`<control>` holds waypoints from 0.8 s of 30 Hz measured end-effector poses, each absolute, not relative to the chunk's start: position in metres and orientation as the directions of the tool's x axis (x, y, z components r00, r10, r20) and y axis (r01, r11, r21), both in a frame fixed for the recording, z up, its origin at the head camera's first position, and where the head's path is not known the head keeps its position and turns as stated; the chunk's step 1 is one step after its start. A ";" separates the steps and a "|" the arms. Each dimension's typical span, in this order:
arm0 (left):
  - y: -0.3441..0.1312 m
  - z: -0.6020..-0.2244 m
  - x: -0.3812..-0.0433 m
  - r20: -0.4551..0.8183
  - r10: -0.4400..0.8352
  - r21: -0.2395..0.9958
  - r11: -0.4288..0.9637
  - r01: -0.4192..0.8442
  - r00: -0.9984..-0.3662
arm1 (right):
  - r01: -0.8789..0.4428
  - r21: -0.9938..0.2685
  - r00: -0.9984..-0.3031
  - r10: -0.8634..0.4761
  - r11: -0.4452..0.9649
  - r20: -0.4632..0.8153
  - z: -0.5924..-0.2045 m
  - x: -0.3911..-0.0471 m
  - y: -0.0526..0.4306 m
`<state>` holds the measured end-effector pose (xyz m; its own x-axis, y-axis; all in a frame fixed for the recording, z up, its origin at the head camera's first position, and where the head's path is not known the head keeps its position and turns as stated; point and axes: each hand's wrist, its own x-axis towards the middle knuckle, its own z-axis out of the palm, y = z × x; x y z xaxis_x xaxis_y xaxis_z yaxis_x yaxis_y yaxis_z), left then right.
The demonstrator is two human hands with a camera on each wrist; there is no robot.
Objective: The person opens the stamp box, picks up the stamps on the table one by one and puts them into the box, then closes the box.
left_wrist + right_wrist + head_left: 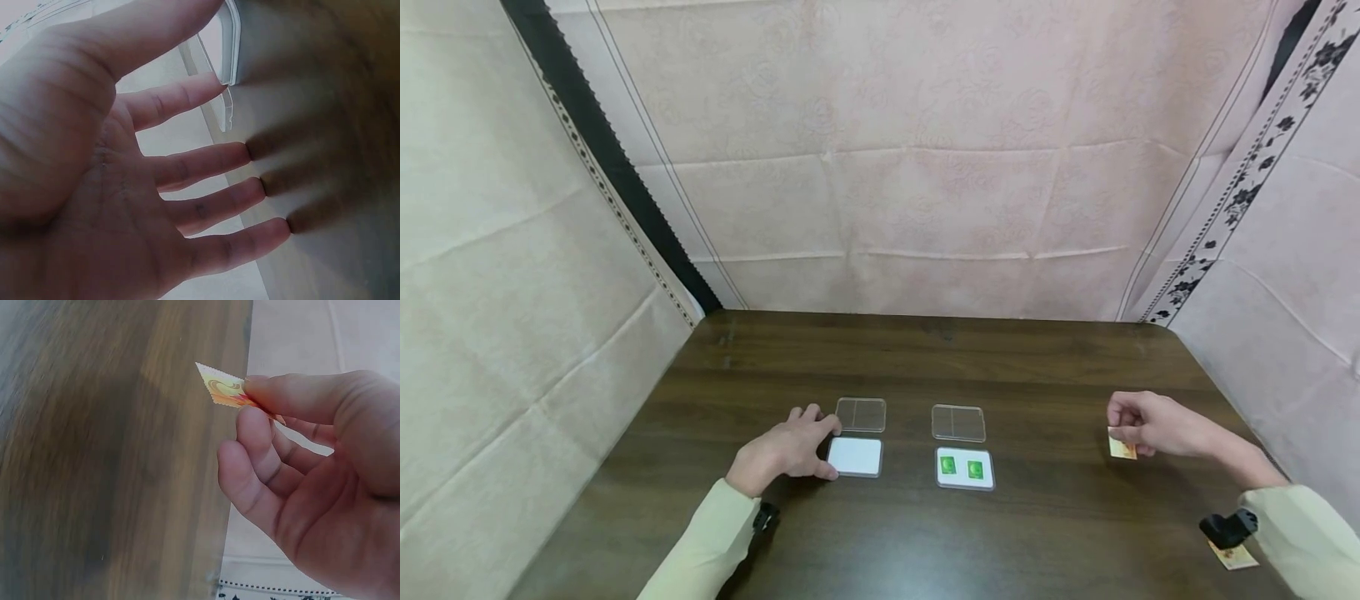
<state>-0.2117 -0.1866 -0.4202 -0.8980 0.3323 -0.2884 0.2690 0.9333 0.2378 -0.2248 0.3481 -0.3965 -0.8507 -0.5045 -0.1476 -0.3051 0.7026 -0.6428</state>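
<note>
Between thumb and fingertips, my right hand (1161, 423) pinches a postage stamp (220, 386) with perforated edges and a yellow-orange print, held over the right part of the table. My left hand (786, 450) is around the left side of a small clear case (854, 457) with a white inside. Its thumb and index finger are at the case's edges, and the other fingers stretch out with their tips at the tabletop in the left wrist view. To the right lies a matching case (964, 479) holding two green stamps (975, 469) side by side.
Behind the cases lie two clear lids, a left lid (861, 414) and a right lid (958, 423). Another stamp (1236, 557) lies partly under my right wrist. Pale cloth (925, 208) hangs behind the dark wooden table (1037, 533) and along both sides.
</note>
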 end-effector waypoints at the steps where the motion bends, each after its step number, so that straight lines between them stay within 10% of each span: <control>1: -0.186 -0.420 -0.212 -0.290 0.333 0.238 0.933 0.270 -0.897 | -0.305 -0.644 -0.851 -0.504 0.702 -0.148 -0.397 -0.226 0.346; 24: -0.182 -0.417 -0.214 -0.307 0.328 0.226 0.937 0.266 -0.893 | -0.342 -0.635 -0.833 -0.536 0.693 -0.137 -0.397 -0.236 0.301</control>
